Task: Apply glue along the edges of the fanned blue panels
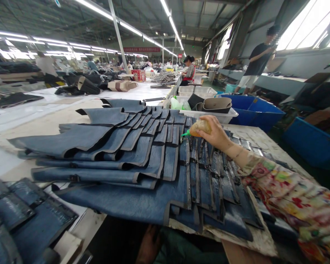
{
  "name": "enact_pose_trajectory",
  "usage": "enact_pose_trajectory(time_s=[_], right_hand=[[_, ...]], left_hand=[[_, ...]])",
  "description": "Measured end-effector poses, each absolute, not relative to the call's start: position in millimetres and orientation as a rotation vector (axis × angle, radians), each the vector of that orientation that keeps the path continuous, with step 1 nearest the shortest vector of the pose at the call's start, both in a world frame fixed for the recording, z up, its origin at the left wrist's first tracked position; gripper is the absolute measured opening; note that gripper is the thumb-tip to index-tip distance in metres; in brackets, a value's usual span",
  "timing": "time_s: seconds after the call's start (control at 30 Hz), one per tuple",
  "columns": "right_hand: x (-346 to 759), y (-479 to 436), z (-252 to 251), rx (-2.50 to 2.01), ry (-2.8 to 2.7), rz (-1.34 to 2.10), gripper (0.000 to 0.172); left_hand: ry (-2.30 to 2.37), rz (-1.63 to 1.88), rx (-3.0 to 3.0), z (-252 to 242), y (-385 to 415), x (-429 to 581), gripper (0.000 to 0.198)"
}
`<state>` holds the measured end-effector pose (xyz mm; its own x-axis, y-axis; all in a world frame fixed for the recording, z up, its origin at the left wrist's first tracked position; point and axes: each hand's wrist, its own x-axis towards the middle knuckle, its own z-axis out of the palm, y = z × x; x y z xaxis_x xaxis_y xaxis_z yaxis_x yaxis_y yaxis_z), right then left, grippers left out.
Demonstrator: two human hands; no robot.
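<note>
My right hand (216, 134) is closed around a yellowish squeeze bottle (198, 128), tilted with its green nozzle (186, 134) pointing left and down. The tip is just over the dark edge strips of overlapping blue leather-like pieces (143, 152), fanned out in layers. Wet, shiny lines run along the strips (200, 161) below and right of the bottle. My left hand (149, 244) is low in the shadow under the table edge, near my lap. Its fingers are too dark to make out.
More blue pieces (38, 216) with shiny strips lie at the lower left. Behind the stack stands a white bin (220, 116) holding rolled dark pieces. Blue tubs (258, 112) stand at the right. A person (189, 71) sits farther back, and another (260, 58) stands near the windows.
</note>
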<state>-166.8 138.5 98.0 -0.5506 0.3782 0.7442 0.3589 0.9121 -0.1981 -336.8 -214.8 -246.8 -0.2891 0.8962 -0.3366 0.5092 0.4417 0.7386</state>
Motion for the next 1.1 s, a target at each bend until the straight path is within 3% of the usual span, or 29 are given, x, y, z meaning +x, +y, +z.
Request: enact_pose_trajectory(time_s=[0.3,0.6,1.1], right_hand=[[-168.6,154.0,98.2,-0.547,-2.170,0.050,0.045],[-175.0,171.0,95.9,-0.554,-2.153,0.017,0.044],[-177.1,186.6,95.7,-0.612,-2.136,0.019,0.043]], left_hand=[[1.969,0.571,1.252,-261.2,-218.3,-338.4,0.051],[1.947,0.570,1.147,-236.7,-201.5,-340.6,0.037],[2.019,0.715,1.032,-209.4,-185.7,-335.7,0.032]])
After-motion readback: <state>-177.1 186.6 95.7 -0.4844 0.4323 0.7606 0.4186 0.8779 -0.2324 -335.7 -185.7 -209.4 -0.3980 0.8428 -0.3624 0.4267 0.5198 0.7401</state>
